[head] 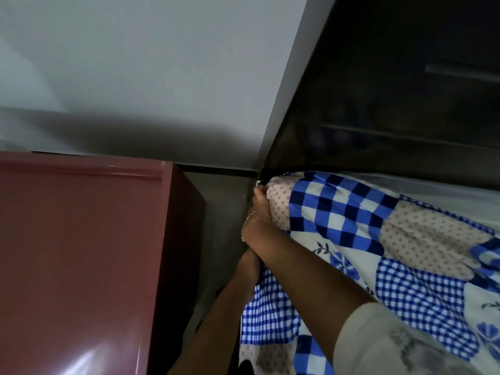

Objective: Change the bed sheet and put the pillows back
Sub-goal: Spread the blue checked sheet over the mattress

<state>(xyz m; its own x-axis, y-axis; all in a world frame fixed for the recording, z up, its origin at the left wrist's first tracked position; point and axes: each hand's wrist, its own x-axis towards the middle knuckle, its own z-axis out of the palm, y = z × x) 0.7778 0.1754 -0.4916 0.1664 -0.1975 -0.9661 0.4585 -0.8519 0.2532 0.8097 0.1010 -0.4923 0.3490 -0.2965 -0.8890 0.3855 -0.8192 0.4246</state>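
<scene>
1. We found the patchwork bed sheet (378, 239), blue checks with dotted and floral panels, lying over the bed's mattress, bunched at the head corner by the dark headboard (392, 90).
2. Our right hand (258, 209) was at that corner, its grip curled round the sheet's dotted edge, pulling it over the mattress corner, as we judged, so the fabric would seat there.
3. Our left hand (250, 262) sat just below, under the right forearm, fingers hidden against the side of the bed; we could not tell whether its grip held cloth.
4. A reddish cabinet (81, 253) stood near the bed, leaving a narrow gap, which probably explained both arms crowding in together.
5. No pillows were in view, so we judged that step remained.
</scene>
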